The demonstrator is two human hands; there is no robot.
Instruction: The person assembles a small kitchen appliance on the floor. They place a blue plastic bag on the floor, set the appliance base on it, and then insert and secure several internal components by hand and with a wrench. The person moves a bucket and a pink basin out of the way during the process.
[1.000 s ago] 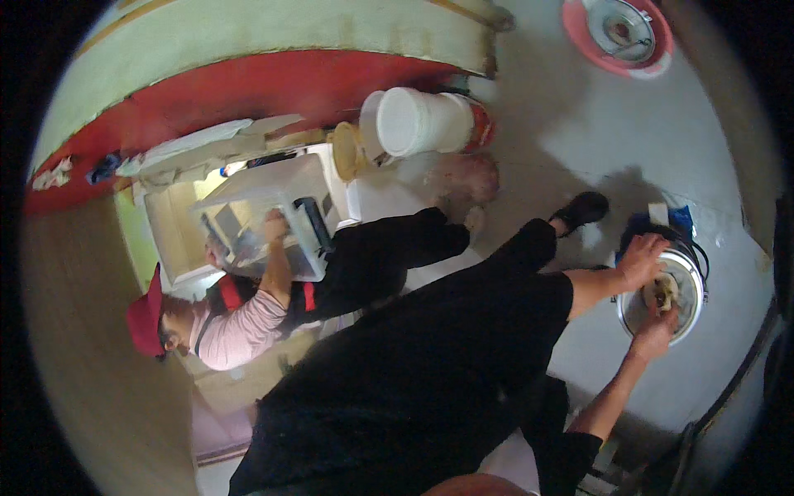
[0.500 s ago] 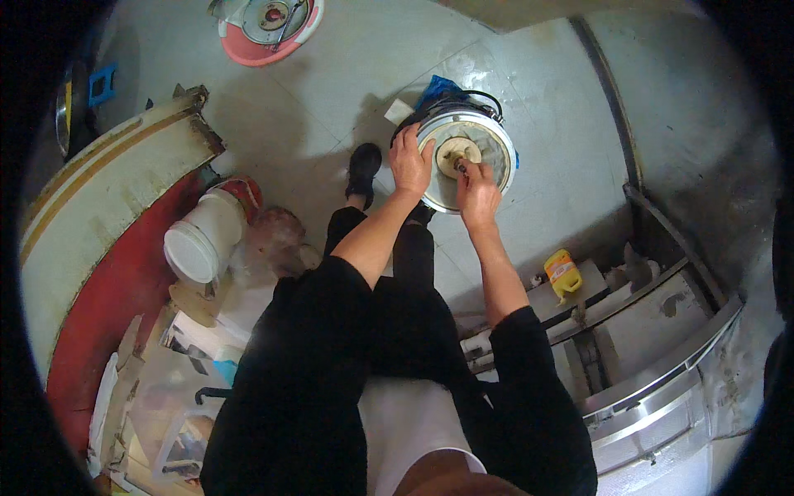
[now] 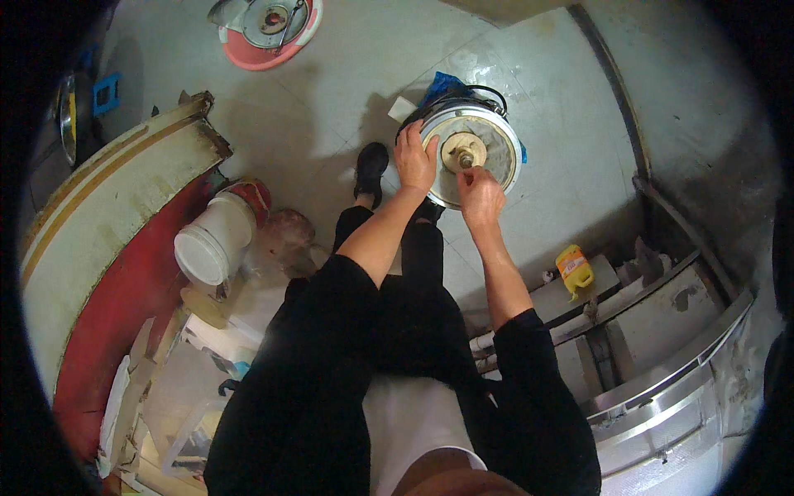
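In front of me stands a round metal machine (image 3: 496,175) with a shiny rim and a greyish, dirty top. A pale hub with a short metal shaft (image 3: 466,157) rises from its middle. My left hand (image 3: 416,159) grips the left side of the rim, its thumb reaching onto the top. Just below the shaft, my right hand (image 3: 480,194) is closed, fingertips pinched together at the hub's near edge. Whatever those fingertips hold, if anything, is hidden.
A pink basin (image 3: 256,58) holding a metal disc is at the far left. Blue plastic (image 3: 442,85) and a black cable lie behind the machine. White bucket (image 3: 207,248) at left; yellow jug (image 3: 574,270) and boards at right. A curved panel (image 3: 124,182) borders the left.
My right hand has drawn slightly toward me from the shaft's tip, leaving more of the shaft exposed. My left hand stays on the rim. The whole view has shifted a little.
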